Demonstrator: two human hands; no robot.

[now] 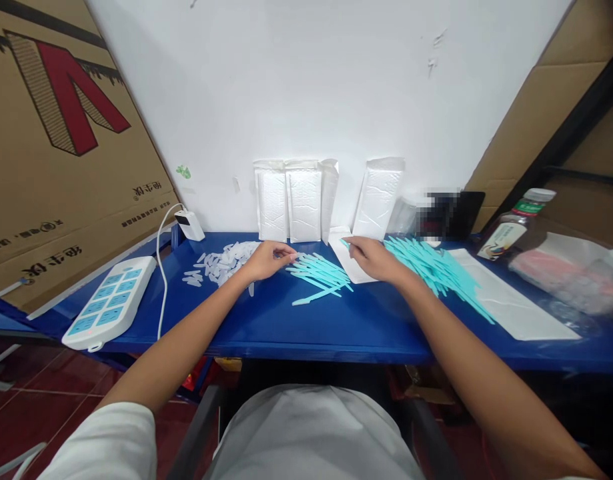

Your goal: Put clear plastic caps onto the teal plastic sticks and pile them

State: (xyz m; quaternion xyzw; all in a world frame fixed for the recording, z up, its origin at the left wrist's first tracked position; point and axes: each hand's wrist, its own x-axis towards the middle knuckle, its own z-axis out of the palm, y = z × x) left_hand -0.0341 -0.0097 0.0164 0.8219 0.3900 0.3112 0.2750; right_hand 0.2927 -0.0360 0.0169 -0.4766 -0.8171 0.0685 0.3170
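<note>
My left hand (267,259) rests on the blue table (306,320), fingers pinched together beside a pile of small clear plastic caps (221,263); what it pinches is too small to name. My right hand (373,257) is closed on a teal plastic stick (347,244), over a white sheet (353,267). Between the hands lies a small heap of teal sticks (319,273). A larger heap of teal sticks (436,270) spreads to the right of my right hand.
White padded envelopes (291,200) lean on the wall behind the hands. A white power strip (111,303) and charger (189,225) sit at left, a drink bottle (511,230) and plastic bags (571,273) at right. Cardboard boxes (61,147) flank the table.
</note>
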